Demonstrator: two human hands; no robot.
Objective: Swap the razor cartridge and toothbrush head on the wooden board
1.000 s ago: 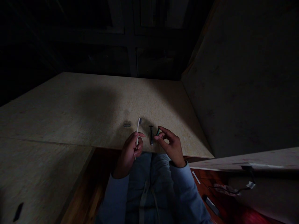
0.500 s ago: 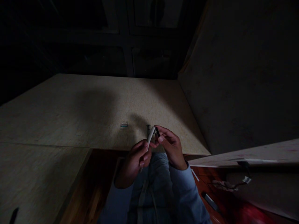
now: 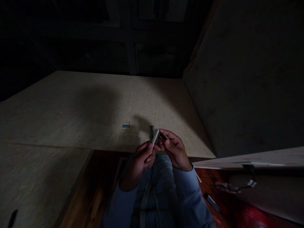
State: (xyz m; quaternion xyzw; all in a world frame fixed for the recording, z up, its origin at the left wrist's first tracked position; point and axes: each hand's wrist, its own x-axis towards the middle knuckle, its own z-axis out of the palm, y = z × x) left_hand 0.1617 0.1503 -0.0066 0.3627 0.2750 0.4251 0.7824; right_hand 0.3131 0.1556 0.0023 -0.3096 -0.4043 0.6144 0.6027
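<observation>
My left hand (image 3: 143, 156) is closed around the lower part of a slim white stick-like handle (image 3: 155, 136), which slants up to the right. At the handle's upper end, a small black flat piece (image 3: 162, 136) is pinched between the thumb and fingers of my right hand (image 3: 176, 150). The black piece meets the handle's tip at an angle; whether they are joined is too dark to tell. Just behind the hands, a dark T-shaped razor (image 3: 151, 130) lies on the table. Further left is a small clear case (image 3: 126, 125) with a teal and dark strip.
The pale mottled tabletop (image 3: 99, 109) ends close in front of my body. A wall panel (image 3: 244, 79) rises on the right. Another pale surface (image 3: 35, 180) is at lower left. On the reddish floor at right lie a dark oblong object (image 3: 213, 202) and a cable (image 3: 234, 190).
The black piece has tilted further outward from the white handle, down to the right. Both hands have shifted slightly right in the picture, keeping their grips.
</observation>
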